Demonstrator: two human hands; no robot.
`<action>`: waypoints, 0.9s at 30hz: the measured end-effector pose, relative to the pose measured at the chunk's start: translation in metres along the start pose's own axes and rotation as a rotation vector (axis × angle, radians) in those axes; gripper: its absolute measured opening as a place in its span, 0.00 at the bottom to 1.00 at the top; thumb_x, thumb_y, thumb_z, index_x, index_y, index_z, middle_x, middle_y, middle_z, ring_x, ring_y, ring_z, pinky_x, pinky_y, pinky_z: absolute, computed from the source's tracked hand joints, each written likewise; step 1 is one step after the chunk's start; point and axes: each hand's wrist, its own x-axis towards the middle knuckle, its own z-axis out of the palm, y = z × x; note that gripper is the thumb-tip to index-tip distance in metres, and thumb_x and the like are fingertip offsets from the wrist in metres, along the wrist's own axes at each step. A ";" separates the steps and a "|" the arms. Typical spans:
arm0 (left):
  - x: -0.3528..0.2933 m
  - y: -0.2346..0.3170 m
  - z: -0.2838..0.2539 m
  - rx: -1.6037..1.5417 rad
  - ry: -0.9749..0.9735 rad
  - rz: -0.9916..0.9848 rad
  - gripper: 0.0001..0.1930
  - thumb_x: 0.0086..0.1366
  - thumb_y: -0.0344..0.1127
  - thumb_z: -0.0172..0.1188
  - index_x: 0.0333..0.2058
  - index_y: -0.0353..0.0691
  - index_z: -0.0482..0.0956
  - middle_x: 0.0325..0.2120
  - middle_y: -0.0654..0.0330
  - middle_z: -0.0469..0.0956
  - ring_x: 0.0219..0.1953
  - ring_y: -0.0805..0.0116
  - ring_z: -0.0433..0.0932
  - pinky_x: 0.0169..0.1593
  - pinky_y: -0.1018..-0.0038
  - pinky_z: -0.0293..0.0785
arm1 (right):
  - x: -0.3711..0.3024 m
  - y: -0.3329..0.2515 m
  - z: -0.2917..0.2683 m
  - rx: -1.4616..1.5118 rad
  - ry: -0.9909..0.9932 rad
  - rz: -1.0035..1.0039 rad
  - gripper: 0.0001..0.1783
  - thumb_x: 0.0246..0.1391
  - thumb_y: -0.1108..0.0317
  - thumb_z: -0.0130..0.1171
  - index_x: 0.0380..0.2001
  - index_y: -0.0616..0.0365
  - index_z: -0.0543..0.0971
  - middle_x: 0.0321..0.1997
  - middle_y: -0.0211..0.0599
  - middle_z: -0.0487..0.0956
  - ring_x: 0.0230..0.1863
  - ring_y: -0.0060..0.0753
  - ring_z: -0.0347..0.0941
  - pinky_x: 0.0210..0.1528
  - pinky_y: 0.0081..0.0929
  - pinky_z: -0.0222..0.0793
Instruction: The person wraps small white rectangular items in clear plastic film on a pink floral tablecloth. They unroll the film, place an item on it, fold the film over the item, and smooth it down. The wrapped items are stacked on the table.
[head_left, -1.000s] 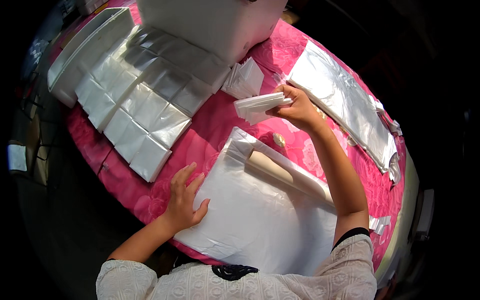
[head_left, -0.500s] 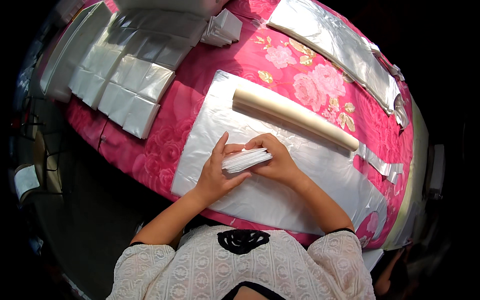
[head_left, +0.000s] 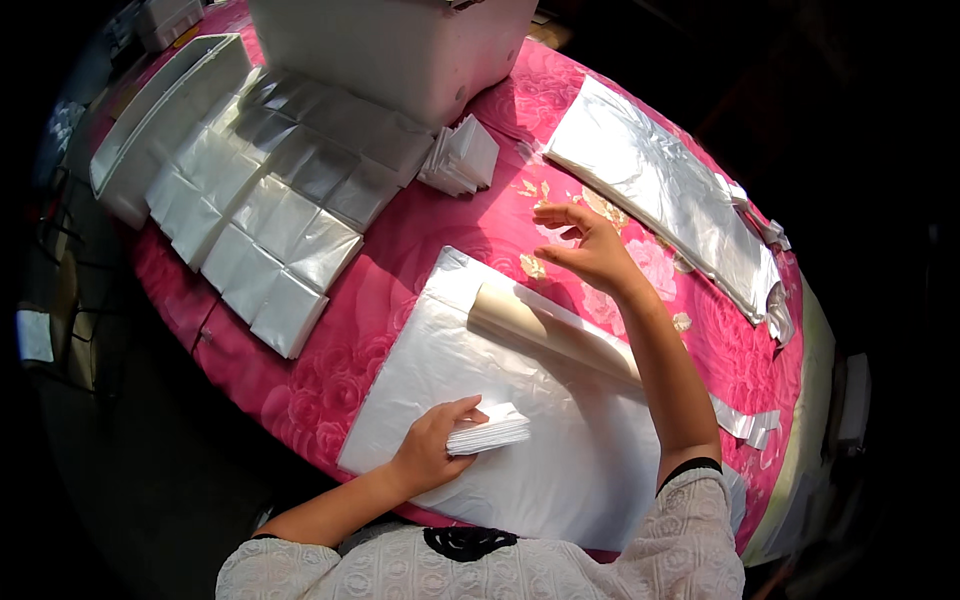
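Note:
My left hand (head_left: pixel 437 445) grips a small stack of folded white sheets (head_left: pixel 490 432), thumb on one side and fingers on the other, over a wide flat pile of white plastic film (head_left: pixel 400 400). Out ahead, my right hand (head_left: pixel 588 245) is raised above the pink cloth, its fingers curved and apart with nothing between them. Beneath my right forearm a cream-coloured roller (head_left: pixel 545 330) lies across the film pile, its right part hidden by the arm. A loose bundle of folded white packets (head_left: pixel 462 158) stands beyond my right hand, to its left.
Rows of folded white plastic packets (head_left: pixel 270 240) cover the table's left, beside a long white tray (head_left: pixel 165 120). A large white bin (head_left: pixel 390 60) stands behind them. Another film stack (head_left: pixel 660 190) lies at the far right on the pink floral tablecloth (head_left: pixel 340 400).
My right hand has let go of the folded stack and reached forward and right, over the roller. My left hand keeps the stack. The whole view has tilted, shifting the table lower.

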 end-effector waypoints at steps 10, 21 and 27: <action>0.000 0.001 -0.005 0.024 -0.018 0.031 0.34 0.44 0.29 0.66 0.53 0.35 0.64 0.38 0.59 0.77 0.42 0.58 0.74 0.47 0.68 0.69 | 0.157 0.044 0.031 -0.290 0.154 -0.112 0.46 0.27 0.61 0.72 0.54 0.63 0.67 0.53 0.53 0.72 0.54 0.45 0.69 0.56 0.32 0.64; 0.000 0.000 -0.006 0.036 -0.030 0.050 0.34 0.44 0.29 0.66 0.53 0.34 0.64 0.40 0.60 0.77 0.42 0.57 0.74 0.48 0.67 0.69 | 0.163 0.048 0.022 -0.431 0.264 -0.148 0.47 0.21 0.58 0.75 0.50 0.66 0.70 0.38 0.49 0.78 0.40 0.45 0.75 0.46 0.33 0.69; 0.002 0.001 -0.006 0.032 -0.029 0.054 0.34 0.43 0.28 0.66 0.52 0.34 0.65 0.39 0.59 0.77 0.42 0.56 0.74 0.48 0.67 0.69 | 0.136 0.058 0.010 -0.006 0.152 -0.043 0.22 0.37 0.69 0.67 0.38 0.64 0.75 0.31 0.34 0.79 0.32 0.24 0.73 0.39 0.22 0.68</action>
